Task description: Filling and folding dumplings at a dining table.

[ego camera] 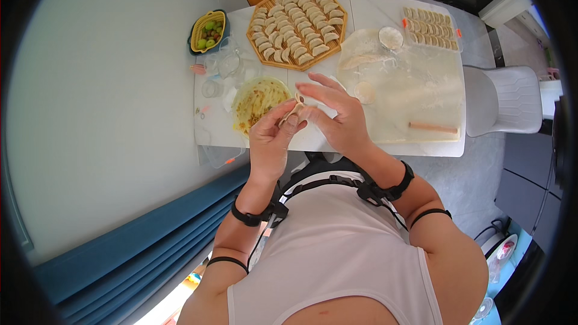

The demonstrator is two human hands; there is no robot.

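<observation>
A partly folded dumpling (293, 114) is pinched between the thumb and fingers of my left hand (271, 137), just off the right rim of a bowl of filling (257, 99). My right hand (338, 115) reaches across to it, thumb at the dough's right side and the other fingers spread above; whether the thumb presses on the dough cannot be told. Right of my right hand, a round dumpling wrapper (364, 93) lies on a floured mat (397, 108). Behind both hands, many folded dumplings (293, 22) stand in rows on an octagonal bamboo tray (301, 67).
On the mat are a wooden rolling pin (433, 127), a dough strip (363, 60) and a bowl of flour (390, 38). A plastic box of dumplings (431, 28) stands far right. At left are a fruit basket (196, 36), a glass jar (211, 89) and clear plastic containers (229, 64).
</observation>
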